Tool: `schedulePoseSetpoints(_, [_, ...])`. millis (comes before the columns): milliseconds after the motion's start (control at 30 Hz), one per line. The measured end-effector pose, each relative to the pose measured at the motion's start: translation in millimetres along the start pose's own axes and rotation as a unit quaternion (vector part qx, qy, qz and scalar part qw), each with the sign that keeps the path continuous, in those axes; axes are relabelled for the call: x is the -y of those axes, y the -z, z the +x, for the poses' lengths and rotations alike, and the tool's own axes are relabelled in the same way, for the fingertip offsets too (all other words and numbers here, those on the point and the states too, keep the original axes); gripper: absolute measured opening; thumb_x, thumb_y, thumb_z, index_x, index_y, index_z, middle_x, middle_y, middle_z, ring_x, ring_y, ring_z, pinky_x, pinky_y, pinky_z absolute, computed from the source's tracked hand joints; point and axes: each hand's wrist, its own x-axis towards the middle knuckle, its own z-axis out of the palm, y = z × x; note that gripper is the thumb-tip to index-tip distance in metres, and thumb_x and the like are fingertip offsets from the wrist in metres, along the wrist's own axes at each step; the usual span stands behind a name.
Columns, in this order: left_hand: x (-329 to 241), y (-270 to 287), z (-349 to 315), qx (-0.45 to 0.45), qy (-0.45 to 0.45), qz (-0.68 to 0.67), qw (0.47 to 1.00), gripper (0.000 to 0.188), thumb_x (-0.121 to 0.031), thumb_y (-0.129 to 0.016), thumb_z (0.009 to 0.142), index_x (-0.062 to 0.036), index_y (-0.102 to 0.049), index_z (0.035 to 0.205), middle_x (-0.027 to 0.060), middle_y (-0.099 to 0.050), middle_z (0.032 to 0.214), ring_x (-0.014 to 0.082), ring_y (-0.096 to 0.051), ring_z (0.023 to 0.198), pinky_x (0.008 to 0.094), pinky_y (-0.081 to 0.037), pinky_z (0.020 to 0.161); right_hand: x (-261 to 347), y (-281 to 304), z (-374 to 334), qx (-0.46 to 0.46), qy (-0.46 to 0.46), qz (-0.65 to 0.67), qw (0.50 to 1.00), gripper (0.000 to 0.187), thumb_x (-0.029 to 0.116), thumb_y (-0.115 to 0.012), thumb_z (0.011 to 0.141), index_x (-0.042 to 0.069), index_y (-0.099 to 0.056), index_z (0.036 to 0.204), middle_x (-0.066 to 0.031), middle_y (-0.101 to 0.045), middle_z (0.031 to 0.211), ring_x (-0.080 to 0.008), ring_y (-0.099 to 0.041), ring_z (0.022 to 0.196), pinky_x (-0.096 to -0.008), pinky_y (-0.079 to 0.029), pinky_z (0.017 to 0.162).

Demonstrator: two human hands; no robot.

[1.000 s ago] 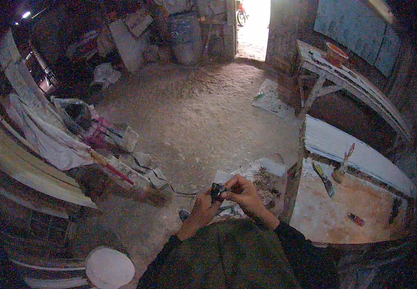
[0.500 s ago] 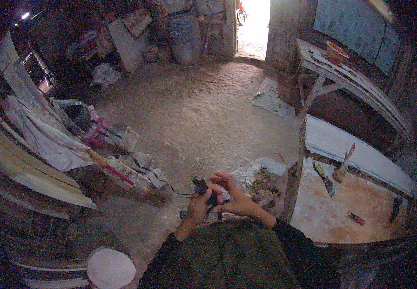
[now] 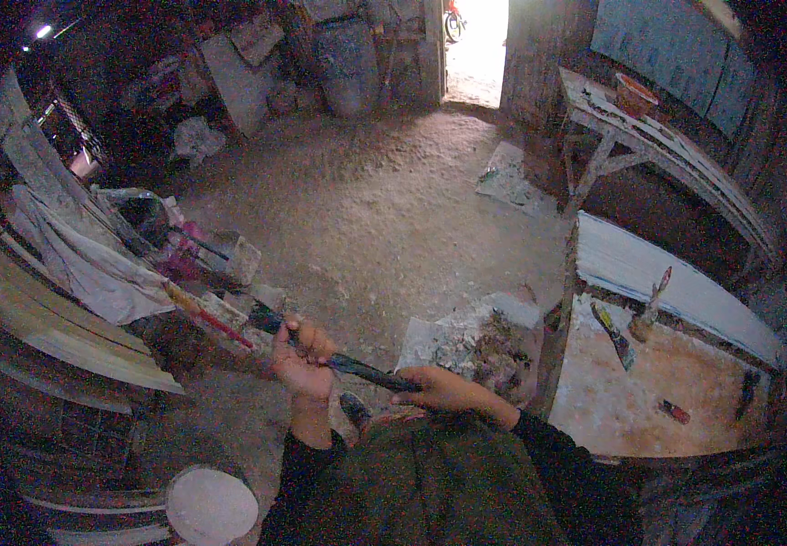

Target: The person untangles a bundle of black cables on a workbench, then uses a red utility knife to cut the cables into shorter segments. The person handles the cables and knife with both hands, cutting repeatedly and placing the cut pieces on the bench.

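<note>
A long, dark, narrow thing [image 3: 362, 370], like a strap or a bundled cord, stretches slantwise in front of my body. My left hand [image 3: 306, 358] is closed around it, and a dark end pokes out past those fingers to the upper left. On the lower right stretch, my right hand [image 3: 448, 391] grips the same thing near its end. The dim light hides its exact kind. Below my hands, a dark shoe [image 3: 354, 409] shows on the floor.
To my right, a stained work table [image 3: 585, 409] carries a scraper [image 3: 610, 335], a brush [image 3: 651, 309] and a small red tool [image 3: 674, 412]. Debris [image 3: 500, 350] lies on a sheet by it. Boards [image 3: 66, 309] and cloth [image 3: 98, 259] crowd the left; a white round lid [image 3: 211, 506] sits lower left.
My hands were close together on a compact dark thing with a thin cord running left. Now they are apart, the left moved up and leftward, with the long dark thing stretched between them.
</note>
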Motion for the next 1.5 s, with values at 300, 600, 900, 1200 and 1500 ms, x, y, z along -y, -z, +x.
schedulePoseSetpoints(300, [-27,14,-2,-0.022,-0.066,-0.018,0.997,0.019,-0.021,-0.033,0.090,-0.0084,-0.046,0.084,-0.0019,-0.025,0.054,0.0089,-0.024,0.044,0.0230,-0.024,0.041,18,15,-11,0.014,-0.044,-0.091,0.995,0.028,0.027,-0.056,0.083,0.003,-0.053,0.097,-0.0111,-0.059,0.078,-0.0174,-0.054,0.074,-0.0344,-0.043,0.069])
schedulePoseSetpoints(600, [-42,27,-11,-0.075,-0.084,-0.032,0.993,0.017,-0.021,-0.037,0.089,-0.0082,-0.048,0.084,-0.0024,-0.026,0.054,0.0091,-0.023,0.045,0.0232,-0.023,0.042,34,30,-23,0.077,-0.063,-0.056,0.993,0.031,0.031,-0.048,0.088,0.005,-0.049,0.104,-0.0140,-0.057,0.086,-0.0227,-0.056,0.080,-0.0366,-0.044,0.069])
schedulePoseSetpoints(900, [-44,31,-10,-0.183,-0.031,0.037,0.982,0.014,-0.022,-0.046,0.085,-0.0095,-0.051,0.086,-0.0002,-0.038,0.063,0.0145,-0.039,0.056,0.0301,-0.036,0.054,-1,30,-24,0.072,-0.017,-0.084,0.994,0.032,0.031,-0.042,0.091,0.003,-0.048,0.107,-0.0138,-0.057,0.092,-0.0217,-0.055,0.086,-0.0357,-0.042,0.075])
schedulePoseSetpoints(1200, [8,105,-24,-0.254,0.034,0.426,0.868,0.055,-0.022,-0.055,0.076,-0.0130,-0.033,0.126,0.0091,-0.051,0.105,0.0284,-0.047,0.100,0.0556,-0.036,0.082,13,38,-19,-0.035,-0.181,-0.182,0.966,0.033,0.033,-0.043,0.089,0.004,-0.054,0.099,-0.0152,-0.059,0.082,-0.0272,-0.059,0.075,-0.0376,-0.044,0.068])
schedulePoseSetpoints(1500, [106,62,-50,0.296,0.016,0.849,0.437,0.068,-0.014,-0.053,0.074,-0.0097,-0.021,0.134,0.0179,-0.049,0.112,0.0360,-0.046,0.105,0.0548,-0.035,0.086,-40,30,-16,-0.027,-0.099,-0.241,0.965,0.036,0.035,-0.043,0.088,0.005,-0.054,0.105,-0.0122,-0.061,0.086,-0.0231,-0.059,0.074,-0.0341,-0.046,0.066])
